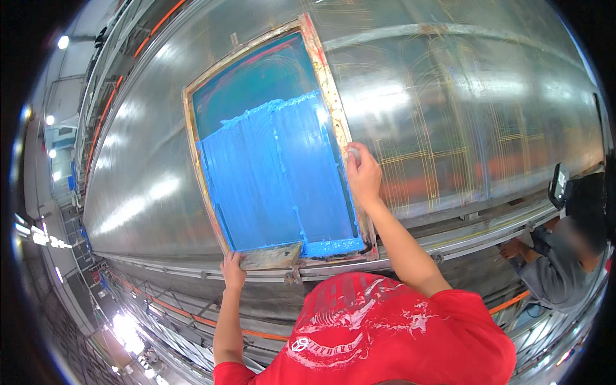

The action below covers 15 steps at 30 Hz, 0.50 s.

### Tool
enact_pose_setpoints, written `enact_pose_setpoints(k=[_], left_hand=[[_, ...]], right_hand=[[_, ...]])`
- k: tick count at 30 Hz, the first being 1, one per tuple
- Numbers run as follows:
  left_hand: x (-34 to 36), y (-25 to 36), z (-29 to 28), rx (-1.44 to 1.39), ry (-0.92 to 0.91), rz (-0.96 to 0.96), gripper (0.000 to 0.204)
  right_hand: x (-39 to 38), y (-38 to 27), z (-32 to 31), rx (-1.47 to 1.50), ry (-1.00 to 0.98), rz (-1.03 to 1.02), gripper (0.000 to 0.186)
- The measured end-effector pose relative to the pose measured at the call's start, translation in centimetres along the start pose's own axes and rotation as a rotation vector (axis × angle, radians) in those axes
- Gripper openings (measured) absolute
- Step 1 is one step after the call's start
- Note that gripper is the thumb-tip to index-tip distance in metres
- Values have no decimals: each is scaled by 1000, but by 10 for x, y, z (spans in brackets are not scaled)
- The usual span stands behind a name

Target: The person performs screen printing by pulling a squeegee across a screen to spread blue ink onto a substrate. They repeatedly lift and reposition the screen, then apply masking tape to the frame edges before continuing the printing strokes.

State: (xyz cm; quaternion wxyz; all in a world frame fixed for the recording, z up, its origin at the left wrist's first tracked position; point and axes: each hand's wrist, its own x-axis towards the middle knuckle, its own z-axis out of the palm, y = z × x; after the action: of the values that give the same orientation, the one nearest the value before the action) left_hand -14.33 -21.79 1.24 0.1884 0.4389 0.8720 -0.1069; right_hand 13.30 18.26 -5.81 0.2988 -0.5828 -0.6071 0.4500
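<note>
A wooden-framed printing screen lies on a long glossy table. Thick blue ink covers the lower part of its mesh, and the upper part is dark teal. My left hand grips the left end of a worn wooden squeegee that rests along the frame's near edge. My right hand presses on the frame's right rail, fingers curled over it. My red shirt fills the bottom of the view.
Metal rails run along the table's near edge, with an orange line below them. Another person in grey crouches at the right, hands at the rail, beside a dark device. Ceiling lights glare at the far left.
</note>
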Motion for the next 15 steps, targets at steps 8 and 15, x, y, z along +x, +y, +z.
enact_pose_setpoints(k=[8,15], left_hand=[[-7,2,1,-47,95,6,42],[-7,-5,8,-65,121,27,43]], right_hand=[[-2,0,2,-60,27,32,25],[-1,13,11,-106,86,-8,24]])
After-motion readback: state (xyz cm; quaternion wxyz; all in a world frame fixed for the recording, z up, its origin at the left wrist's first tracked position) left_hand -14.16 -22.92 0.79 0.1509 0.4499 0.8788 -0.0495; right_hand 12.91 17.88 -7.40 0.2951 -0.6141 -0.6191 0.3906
